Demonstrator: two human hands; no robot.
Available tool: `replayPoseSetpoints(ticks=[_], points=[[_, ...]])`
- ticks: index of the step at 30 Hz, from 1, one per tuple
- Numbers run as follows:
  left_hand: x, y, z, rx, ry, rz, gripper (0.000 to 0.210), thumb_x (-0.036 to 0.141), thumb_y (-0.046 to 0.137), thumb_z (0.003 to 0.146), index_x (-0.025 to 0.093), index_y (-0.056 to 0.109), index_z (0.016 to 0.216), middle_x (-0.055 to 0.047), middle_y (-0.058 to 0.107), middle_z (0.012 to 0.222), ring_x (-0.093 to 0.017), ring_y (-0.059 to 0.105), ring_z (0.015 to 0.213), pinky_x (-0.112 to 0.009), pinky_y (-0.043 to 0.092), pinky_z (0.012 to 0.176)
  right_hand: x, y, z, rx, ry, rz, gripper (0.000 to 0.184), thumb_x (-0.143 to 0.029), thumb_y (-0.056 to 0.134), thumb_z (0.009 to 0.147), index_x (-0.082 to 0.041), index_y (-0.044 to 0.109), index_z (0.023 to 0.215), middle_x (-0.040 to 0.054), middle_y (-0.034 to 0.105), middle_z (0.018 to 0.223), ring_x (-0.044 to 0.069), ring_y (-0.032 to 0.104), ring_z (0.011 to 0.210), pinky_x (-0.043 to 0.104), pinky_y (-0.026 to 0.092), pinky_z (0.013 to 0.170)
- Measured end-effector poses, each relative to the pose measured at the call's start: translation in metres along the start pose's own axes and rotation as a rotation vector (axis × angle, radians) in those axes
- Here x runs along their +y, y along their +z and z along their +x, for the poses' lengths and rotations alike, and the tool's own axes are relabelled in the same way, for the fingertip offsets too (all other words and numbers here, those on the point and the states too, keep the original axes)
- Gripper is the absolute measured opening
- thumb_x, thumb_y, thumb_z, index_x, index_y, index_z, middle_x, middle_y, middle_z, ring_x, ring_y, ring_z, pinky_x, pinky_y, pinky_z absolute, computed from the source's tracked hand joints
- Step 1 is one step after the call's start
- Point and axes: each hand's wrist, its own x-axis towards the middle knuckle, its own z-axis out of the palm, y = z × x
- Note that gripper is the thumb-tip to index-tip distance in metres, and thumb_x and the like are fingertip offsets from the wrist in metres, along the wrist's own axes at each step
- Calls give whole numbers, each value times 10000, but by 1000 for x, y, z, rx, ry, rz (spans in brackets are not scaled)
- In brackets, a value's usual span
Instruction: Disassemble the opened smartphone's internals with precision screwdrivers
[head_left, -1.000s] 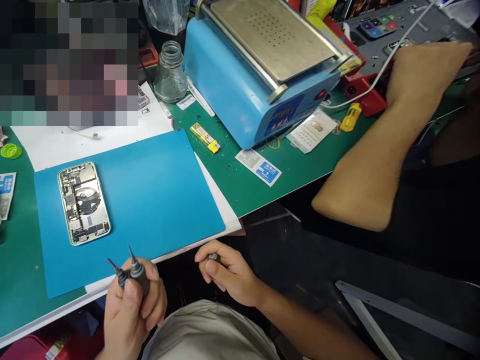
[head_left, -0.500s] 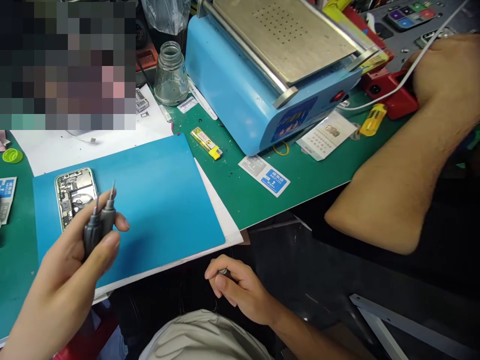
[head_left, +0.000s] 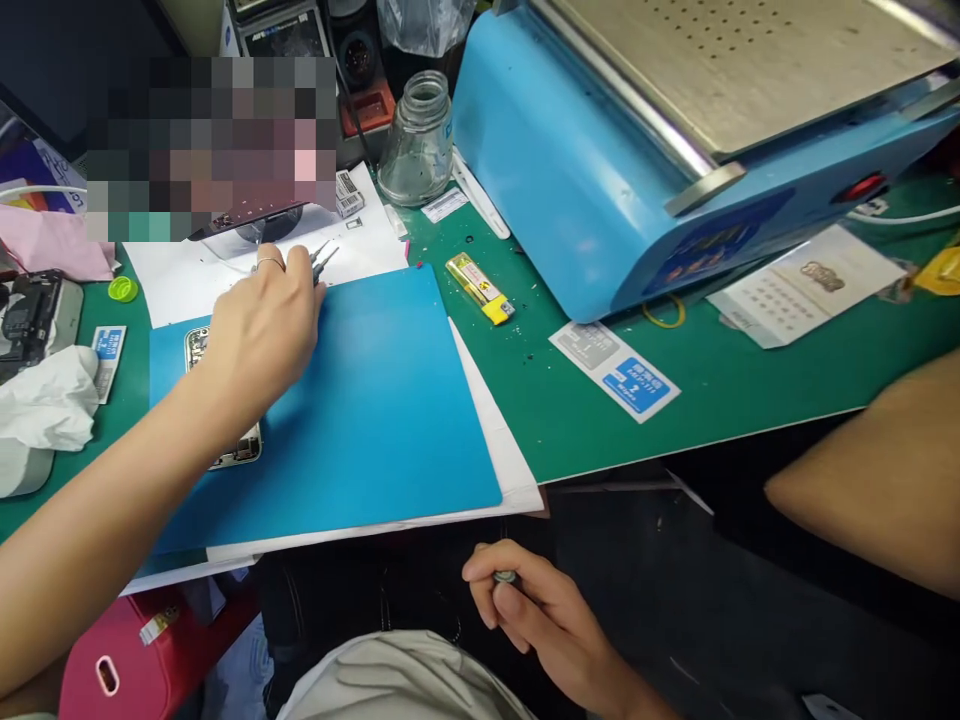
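Note:
My left hand (head_left: 266, 325) reaches across the blue mat, closed around two slim precision screwdrivers (head_left: 322, 262). Only their thin metal tips stick out past the fingers. Under my wrist and forearm lies an opened smartphone (head_left: 241, 448), its inner parts partly covered by the arm. Down at my lap, my right hand (head_left: 536, 600) is curled shut around a small object with a round end (head_left: 505, 577); the rest of it is hidden in the fingers. Beyond my left hand, a dark panel (head_left: 255, 215) on a round base is mostly masked by pixelation.
A blue mat (head_left: 375, 400) lies over white paper on the green table. Behind stand a glass jar (head_left: 416, 140) and a large blue machine (head_left: 570, 200) with a metal top. A yellow-labelled battery (head_left: 480, 288) lies nearby. Another person's arm (head_left: 877, 480) is at right.
My left hand has moved up and away from me with the screwdrivers, turning palm down. My right hand stays at my lap. The view has shifted left.

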Motion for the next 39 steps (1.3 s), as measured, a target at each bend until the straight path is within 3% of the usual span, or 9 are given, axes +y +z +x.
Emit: replayPoseSetpoints(ticks=[4, 11, 16, 20, 24, 30, 34, 39], points=[[-7, -1, 10, -5, -17, 49, 357, 339, 335, 1103, 96, 528, 1279, -230, 600, 1257, -355, 725, 949, -388, 534, 715, 5, -3, -2, 36, 29, -72, 441, -588, 488, 1059, -203, 703, 1073, 5, 581, 713, 72, 386, 491, 203, 329, 442], [-6, 6, 12, -114, 30, 1, 383, 319, 442, 1082, 110, 486, 1400, -263, 543, 1354, -410, 713, 1047, -458, 563, 811, -1, -2, 1, 15, 62, -125, 440, -598, 491, 1053, -214, 707, 1066, 1, 581, 710, 79, 410, 502, 208, 349, 459], [-5, 2, 9, -96, 25, 75, 364, 382, 445, 1081, 141, 555, 1330, -236, 608, 1293, -415, 720, 1033, -429, 558, 769, -10, 1, -1, 38, 128, -233, 432, -586, 490, 1055, -218, 716, 1049, 13, 600, 712, 113, 504, 576, 228, 443, 545], [-8, 1, 10, -94, 24, 104, 388, 431, 413, 1079, 132, 567, 1273, -217, 688, 1132, -414, 727, 990, -414, 546, 741, -10, 3, 2, 34, 51, -338, 376, -527, 499, 1062, -229, 728, 1041, 11, 608, 693, 140, 582, 644, 260, 521, 667], [-8, 4, 13, -131, -28, 121, 502, 494, 325, 1084, 85, 531, 1288, -229, 717, 976, -430, 731, 923, -419, 531, 721, -11, 4, 9, 51, -2, -372, 358, -495, 487, 1073, -230, 726, 1037, 6, 627, 700, 128, 593, 624, 242, 519, 646], [-6, 3, 19, -142, -132, 32, 578, 572, 302, 1075, 107, 563, 1299, -221, 722, 1088, -421, 698, 1077, -433, 501, 850, -14, 1, 8, 129, -117, -434, 269, -420, 546, 1056, -234, 742, 1046, 10, 666, 712, 138, 642, 645, 245, 549, 657], [-18, -6, 9, -69, -147, -55, 556, 565, 266, 1102, 160, 618, 1244, -142, 716, 1181, -333, 660, 1158, -411, 456, 913, -13, 6, -2, 288, -240, -398, 162, -347, 636, 1013, -250, 752, 1073, 18, 662, 704, 157, 621, 624, 275, 544, 609], [-62, -8, -36, 88, -76, -160, 456, 480, 315, 1124, 213, 665, 1004, -32, 684, 858, -230, 683, 900, -369, 426, 755, -1, 2, -23, 332, -89, -235, 149, -329, 669, 991, -333, 733, 1126, 12, 652, 730, 157, 576, 586, 313, 519, 582]])
